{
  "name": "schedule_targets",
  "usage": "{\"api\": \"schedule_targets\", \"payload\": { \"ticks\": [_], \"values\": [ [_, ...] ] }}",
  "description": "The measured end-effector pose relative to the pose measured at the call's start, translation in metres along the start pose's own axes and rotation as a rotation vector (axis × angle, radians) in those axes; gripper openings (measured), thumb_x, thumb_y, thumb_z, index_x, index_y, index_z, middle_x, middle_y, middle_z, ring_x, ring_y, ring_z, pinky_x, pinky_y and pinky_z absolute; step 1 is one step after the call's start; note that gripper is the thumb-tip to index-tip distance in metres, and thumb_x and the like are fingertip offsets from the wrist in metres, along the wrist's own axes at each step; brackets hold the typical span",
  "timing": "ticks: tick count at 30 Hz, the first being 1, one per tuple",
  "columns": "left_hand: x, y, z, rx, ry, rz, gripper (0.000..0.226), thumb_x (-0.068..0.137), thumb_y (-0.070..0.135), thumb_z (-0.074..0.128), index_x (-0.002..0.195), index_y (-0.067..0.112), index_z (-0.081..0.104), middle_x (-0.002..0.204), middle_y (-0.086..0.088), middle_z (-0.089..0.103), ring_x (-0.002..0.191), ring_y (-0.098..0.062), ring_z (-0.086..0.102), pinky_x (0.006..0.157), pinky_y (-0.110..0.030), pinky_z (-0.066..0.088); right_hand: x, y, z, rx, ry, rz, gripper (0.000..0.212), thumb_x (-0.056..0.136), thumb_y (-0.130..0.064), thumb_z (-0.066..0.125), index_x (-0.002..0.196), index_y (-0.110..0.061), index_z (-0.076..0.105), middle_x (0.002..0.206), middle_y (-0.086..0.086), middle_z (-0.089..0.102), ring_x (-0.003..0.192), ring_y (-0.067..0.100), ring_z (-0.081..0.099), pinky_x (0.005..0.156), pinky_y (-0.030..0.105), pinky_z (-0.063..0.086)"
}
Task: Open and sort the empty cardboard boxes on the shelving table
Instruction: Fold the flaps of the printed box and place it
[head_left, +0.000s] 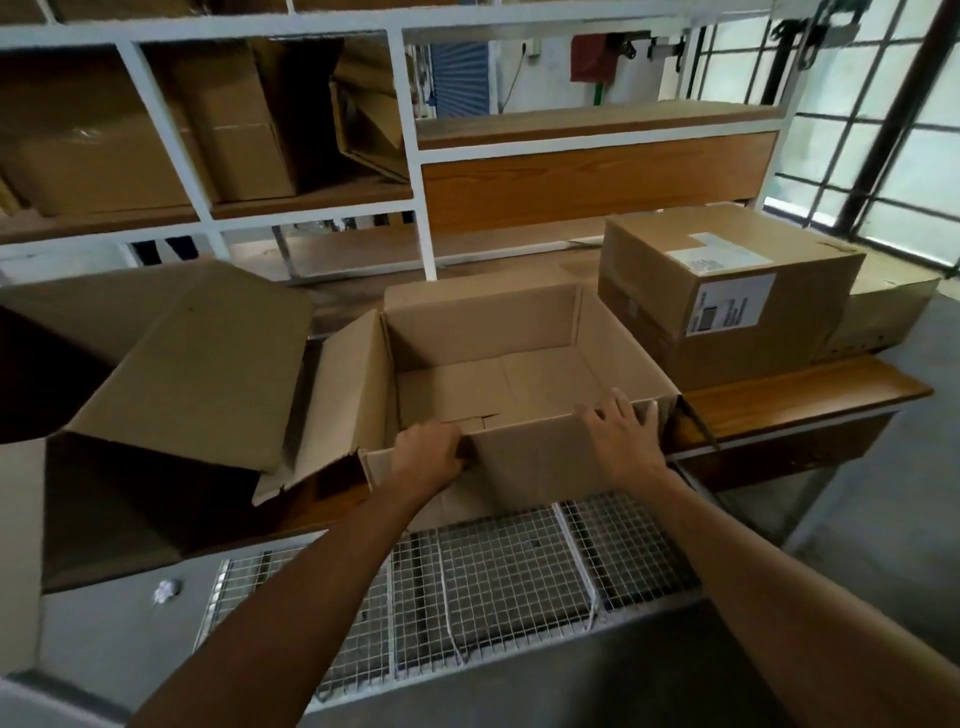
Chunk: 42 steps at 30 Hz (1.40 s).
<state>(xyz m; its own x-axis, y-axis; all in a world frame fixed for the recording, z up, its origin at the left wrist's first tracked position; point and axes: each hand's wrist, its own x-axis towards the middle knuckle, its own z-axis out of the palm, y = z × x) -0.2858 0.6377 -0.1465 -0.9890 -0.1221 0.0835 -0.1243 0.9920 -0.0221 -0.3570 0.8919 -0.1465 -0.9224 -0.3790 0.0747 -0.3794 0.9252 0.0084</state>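
An open, empty brown cardboard box (498, 364) stands in the middle of the wooden counter (805, 387), its near wall at the counter's near edge and its left flap folded outward. The left hand (428, 454) grips the top of that near wall left of its middle, fingers curled over the rim into the box. The right hand (623, 441) rests on the same wall near the box's right near corner, fingers spread and fairly straight along the rim.

Toward the counter's right end, just beside the open box, sits a closed brown cardboard box with white labels (727, 296); a lower plain cardboard box (883, 317) lies beyond it at the right end. At the left end a large brown cardboard box with loose flaps (197, 364) tilts over the near edge. Below the near edge hang white wire-mesh baskets (493, 571), and a crumpled white scrap (166, 590) lies to their left. Behind the counter, a white-framed shelving unit (415, 156) holds more brown cartons (234, 130).
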Motion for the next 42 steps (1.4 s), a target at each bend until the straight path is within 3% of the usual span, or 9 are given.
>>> {"api": "schedule_targets", "payload": {
  "ticks": [3,6,12,16,22,32,37,40,42],
  "values": [
    [-0.007,-0.027,0.0,0.008,-0.038,-0.063,0.03,0.086,0.045,0.066,0.108,0.024,0.066,0.099,-0.002,0.068,0.09,-0.021,0.064,0.065,-0.031,0.041,0.013,-0.03,0.002,0.016,0.06,-0.024,0.049,0.095,-0.01,0.048,0.14,-0.028,0.043,0.139,0.007,0.048,0.137,0.026,0.037,0.113,0.07,0.012],
    [-0.017,-0.062,-0.003,0.01,-0.081,-0.143,0.032,0.085,0.047,0.067,0.104,0.022,0.065,0.098,-0.003,0.067,0.089,-0.022,0.063,0.066,-0.033,0.044,0.027,-0.066,0.006,0.03,0.077,-0.072,0.053,0.092,-0.009,0.052,0.14,-0.031,0.044,0.136,0.001,0.052,0.132,0.023,0.043,0.114,0.069,0.009],
    [-0.025,-0.115,0.001,-0.031,-0.087,-0.141,0.045,0.083,0.06,0.063,0.112,0.025,0.063,0.103,-0.002,0.067,0.093,-0.022,0.063,0.075,-0.034,0.049,0.045,-0.113,0.006,0.095,0.094,-0.083,0.046,0.097,-0.009,0.045,0.136,-0.032,0.05,0.133,-0.001,0.056,0.133,0.023,0.041,0.114,0.07,0.007],
    [-0.022,-0.124,0.003,-0.011,-0.115,-0.132,0.053,0.083,0.07,0.055,0.102,0.022,0.063,0.101,-0.003,0.067,0.09,-0.023,0.063,0.073,-0.034,0.05,0.046,-0.115,0.007,0.129,0.106,-0.072,0.048,0.095,-0.006,0.044,0.136,-0.031,0.049,0.134,0.001,0.053,0.135,0.025,0.037,0.115,0.068,0.005],
    [0.005,-0.1,0.004,0.015,-0.183,-0.07,0.053,0.081,0.069,0.058,0.106,0.023,0.064,0.102,-0.002,0.066,0.092,-0.022,0.063,0.079,-0.036,0.053,0.037,-0.124,0.015,0.129,0.108,-0.042,0.048,0.092,-0.013,0.052,0.138,-0.021,0.045,0.148,0.012,0.039,0.148,0.032,0.015,0.115,0.066,0.001],
    [-0.009,-0.085,0.017,-0.225,0.218,-0.058,0.065,0.076,0.085,0.035,0.08,0.027,0.065,0.071,0.005,0.065,0.064,-0.016,0.061,0.06,-0.03,0.053,0.024,-0.115,0.025,0.238,0.132,-0.09,0.064,0.085,-0.016,0.067,0.143,-0.024,0.041,0.159,0.008,0.024,0.151,0.03,0.003,0.118,0.061,0.007],
    [0.006,-0.046,0.024,-0.417,0.458,0.099,0.051,0.087,0.057,0.052,0.112,0.015,0.068,0.121,-0.012,0.066,0.105,-0.033,0.063,0.075,-0.041,0.054,0.012,-0.108,0.029,0.461,0.198,-0.046,0.06,0.095,-0.015,0.057,0.15,-0.022,0.034,0.163,0.009,0.017,0.152,0.026,0.003,0.122,0.048,0.011],
    [0.018,-0.01,0.024,-0.448,0.402,0.245,0.064,0.088,0.059,0.045,0.132,0.014,0.056,0.151,-0.017,0.041,0.138,-0.037,0.039,0.104,-0.046,0.039,-0.004,-0.101,0.021,0.615,0.255,0.043,0.061,0.094,-0.018,0.061,0.15,-0.02,0.036,0.162,0.009,0.02,0.151,0.023,0.011,0.121,0.043,0.021],
    [0.022,0.014,0.022,-0.524,0.337,0.31,0.069,0.089,0.06,0.043,0.141,0.015,0.048,0.158,-0.016,0.03,0.147,-0.034,0.025,0.112,-0.043,0.025,-0.014,-0.087,0.015,0.667,0.295,0.115,0.062,0.092,-0.021,0.064,0.149,-0.017,0.038,0.16,0.008,0.023,0.149,0.023,0.017,0.117,0.043,0.03]
  ]
}}
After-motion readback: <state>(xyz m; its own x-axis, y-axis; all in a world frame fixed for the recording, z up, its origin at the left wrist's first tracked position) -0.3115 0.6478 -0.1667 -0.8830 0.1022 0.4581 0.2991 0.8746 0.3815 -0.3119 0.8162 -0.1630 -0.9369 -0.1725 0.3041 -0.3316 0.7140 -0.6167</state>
